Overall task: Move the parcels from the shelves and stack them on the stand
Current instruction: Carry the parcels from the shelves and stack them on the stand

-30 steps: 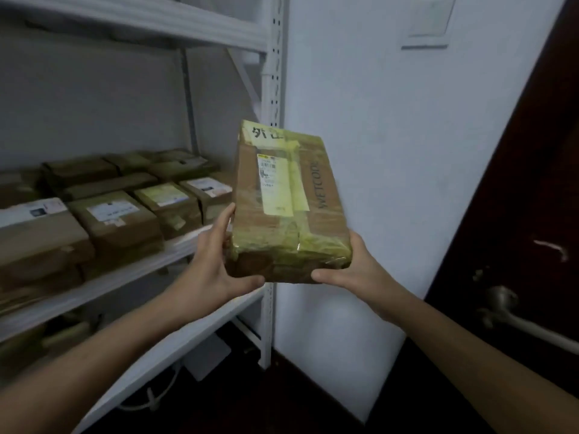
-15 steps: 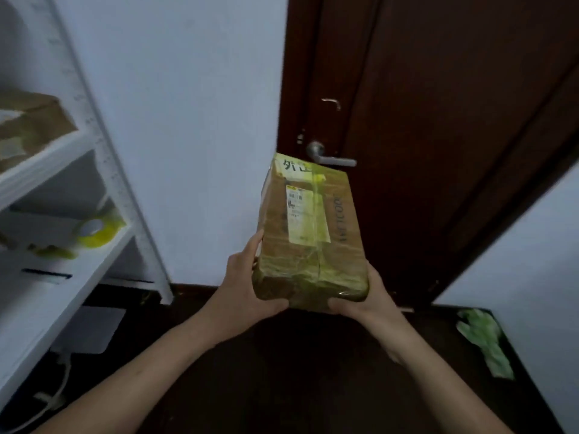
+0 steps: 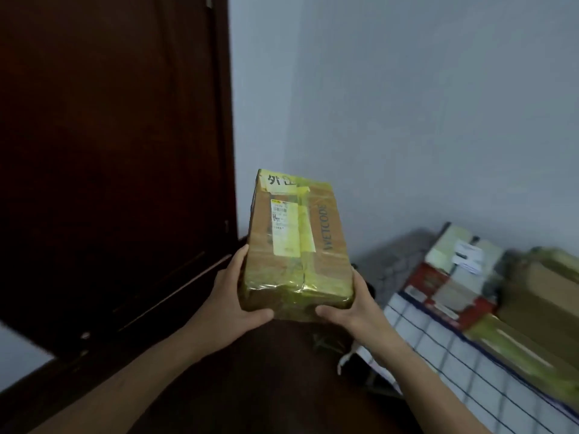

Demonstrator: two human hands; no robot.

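A brown cardboard parcel wrapped in yellow tape, with a white label on top, is held in the air in front of me. My left hand grips its near left corner, thumb under the front edge. My right hand grips the near right corner the same way. To the right stands the stand, covered by a white cloth with dark grid lines. Parcels lie on it: a red and white box and brown boxes with yellow tape.
A dark brown door fills the left side. A pale wall is straight ahead. A grey patterned cloth lies at the stand's far end. The floor below my arms is dark.
The view has swung right, from the shelves past the door to the stand. Both hands have kept the same grip on the parcel throughout.
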